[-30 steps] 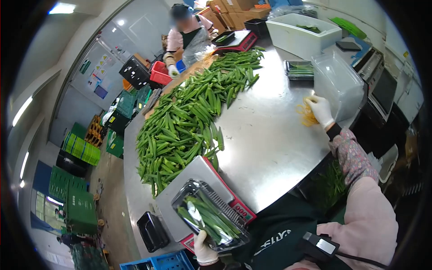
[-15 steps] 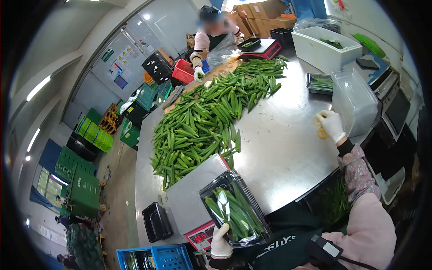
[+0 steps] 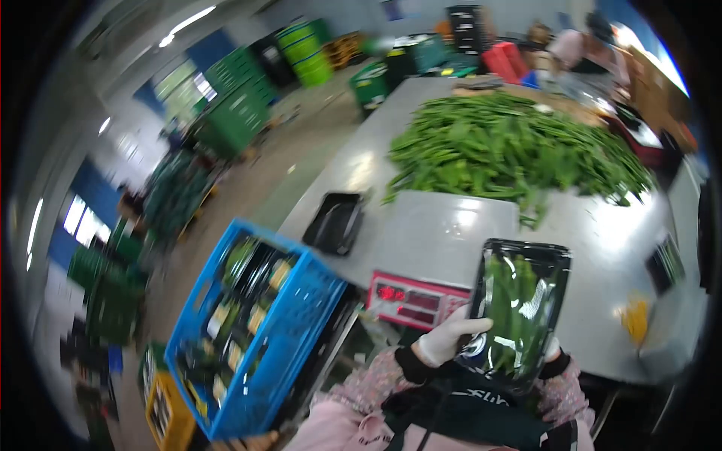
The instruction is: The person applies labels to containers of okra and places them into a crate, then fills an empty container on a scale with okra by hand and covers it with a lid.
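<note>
A black tray of okra under a clear lid [image 3: 519,316] is tilted up in front of my body. My left hand [image 3: 451,336], in a white glove, grips its left edge with the thumb on top. My right hand [image 3: 553,349] is at the pack's lower right edge, and its fingers are hidden behind it. Just left of the pack is a scale with a red display panel [image 3: 417,298] and a flat metal plate [image 3: 451,225]. A big pile of loose okra [image 3: 504,146] covers the table behind the scale.
A blue crate [image 3: 316,289] with several packed trays stands at left, below the table [image 3: 353,169]. An empty black tray [image 3: 335,223] lies beside the scale. Blurred yellow bands [image 3: 635,319] and clear lids [image 3: 673,338] are at right. Another person [image 3: 587,56] works across the table.
My view has swung left, bringing the blue crate into full sight. My right hand has come from the yellow bands to the okra pack, which my left hand still holds.
</note>
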`<state>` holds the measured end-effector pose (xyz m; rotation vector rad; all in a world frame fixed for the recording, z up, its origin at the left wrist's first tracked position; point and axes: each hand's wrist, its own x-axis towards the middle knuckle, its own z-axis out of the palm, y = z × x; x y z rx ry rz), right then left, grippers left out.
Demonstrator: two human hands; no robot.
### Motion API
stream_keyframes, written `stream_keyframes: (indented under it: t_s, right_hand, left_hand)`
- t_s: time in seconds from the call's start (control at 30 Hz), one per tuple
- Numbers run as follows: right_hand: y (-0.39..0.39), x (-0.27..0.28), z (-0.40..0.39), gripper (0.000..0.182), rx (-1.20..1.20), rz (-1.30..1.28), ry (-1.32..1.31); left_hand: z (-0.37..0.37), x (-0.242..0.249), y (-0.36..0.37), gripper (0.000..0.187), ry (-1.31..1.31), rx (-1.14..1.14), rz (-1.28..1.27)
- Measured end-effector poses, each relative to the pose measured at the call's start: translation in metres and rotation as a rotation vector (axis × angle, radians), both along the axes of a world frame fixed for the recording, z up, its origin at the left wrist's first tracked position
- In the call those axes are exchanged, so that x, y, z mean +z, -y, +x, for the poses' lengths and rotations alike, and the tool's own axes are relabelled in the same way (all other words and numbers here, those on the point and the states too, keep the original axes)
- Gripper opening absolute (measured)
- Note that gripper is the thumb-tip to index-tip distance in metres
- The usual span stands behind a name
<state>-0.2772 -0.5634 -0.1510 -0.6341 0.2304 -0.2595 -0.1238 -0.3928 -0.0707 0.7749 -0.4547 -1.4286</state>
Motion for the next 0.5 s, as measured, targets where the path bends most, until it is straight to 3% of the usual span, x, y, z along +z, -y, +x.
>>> stream_keyframes:
  t_s: [0.03, 0.13, 0.2, 0.23, 0.27, 0.33, 0.4, 0.43, 0.5]
  right_hand:
    - [-0.013, 0.054, 0.003, 0.04, -0.04, 0.074, -0.086]
    - [0.016, 0.004, 0.012, 0.039, 0.041, -0.06, -0.01]
    - [0.051, -0.023, 0.012, 0.038, 0.013, -0.189, 0.07]
    - [0.069, -0.028, 0.021, 0.035, -0.094, -0.111, 0.03]
    - [0.056, -0.001, 0.04, 0.037, -0.339, -0.455, -0.16]
    - [0.08, 0.072, 0.042, 0.045, 0.042, -0.106, -0.153]
    - [0.088, 0.103, 0.044, 0.052, 0.214, -0.235, -0.099]
    - [0.079, 0.127, 0.041, 0.057, 0.286, -0.541, -0.11]
    - [0.064, 0.167, 0.033, 0.057, 0.472, -0.999, -0.224]
  left_hand:
    - [0.0, 0.0, -0.003, 0.046, -0.056, 0.028, -0.009]
    - [0.005, -0.009, -0.007, 0.045, -0.153, 0.055, -0.065]
    - [0.011, -0.01, -0.009, 0.053, -0.087, 0.055, -0.045]
    - [0.02, -0.014, -0.009, 0.057, -0.023, -0.022, -0.072]
    - [0.029, -0.016, -0.008, 0.061, 0.039, -0.101, -0.093]
    - [0.046, 0.003, -0.009, 0.083, 0.218, -0.237, -0.108]
    - [0.06, -0.025, -0.002, 0.1, 0.484, -0.259, -0.085]
    - [0.062, -0.007, -0.004, 0.11, 0.515, -0.345, -0.014]
    - [0.06, -0.007, -0.004, 0.109, 0.444, -0.322, -0.018]
